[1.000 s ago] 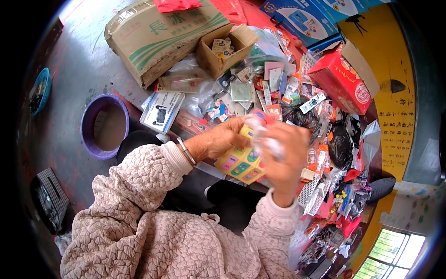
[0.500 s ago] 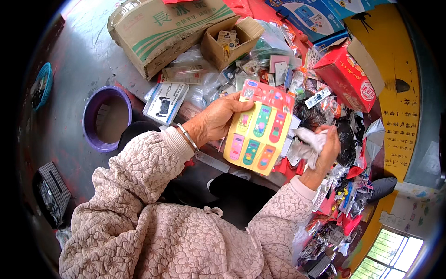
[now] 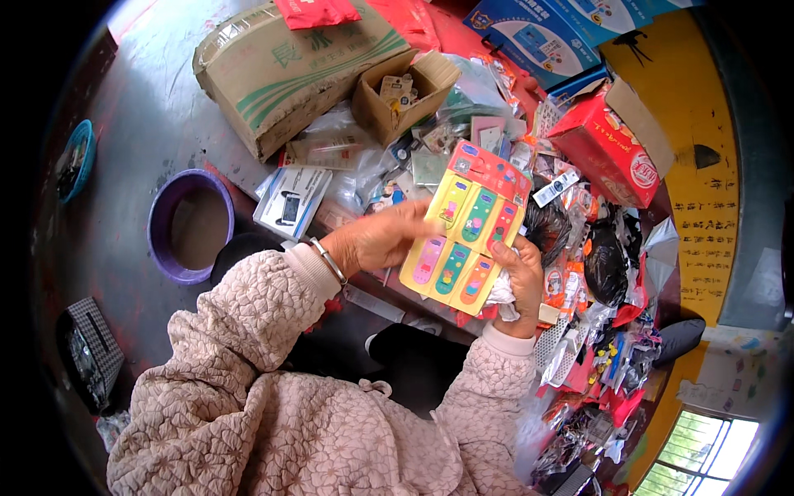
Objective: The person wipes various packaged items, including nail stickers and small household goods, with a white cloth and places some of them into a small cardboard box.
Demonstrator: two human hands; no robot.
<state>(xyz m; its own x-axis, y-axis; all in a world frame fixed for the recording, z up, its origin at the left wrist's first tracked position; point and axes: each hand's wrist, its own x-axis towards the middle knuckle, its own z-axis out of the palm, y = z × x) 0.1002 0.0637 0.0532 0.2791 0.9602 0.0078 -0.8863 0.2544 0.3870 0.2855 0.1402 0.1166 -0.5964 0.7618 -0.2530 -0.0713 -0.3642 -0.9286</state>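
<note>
In front of me is a tilted yellow and red card [image 3: 457,256] with several colourful rounded strips set in rows on it. Its right edge is gripped by my right hand [image 3: 521,285], thumb on the front. A crumpled white cloth [image 3: 502,291] is bunched in the same hand, partly behind the card. My left hand [image 3: 385,238], with a silver bangle at the wrist, is at the card's left edge. Its fingers are smeared by motion, so whether they touch the card is unclear.
Beyond the card lies a heap of small packaged goods, with a small open carton [image 3: 397,103], a large cardboard box [image 3: 289,70] and a red box [image 3: 608,149]. A purple basin [image 3: 157,227] holding murky liquid and a blue basket [image 3: 85,157] are at left.
My right hand has moved left with the white cloth and taken hold of the card's right edge. My left hand has come off the card's top and slid lower beside it.
</note>
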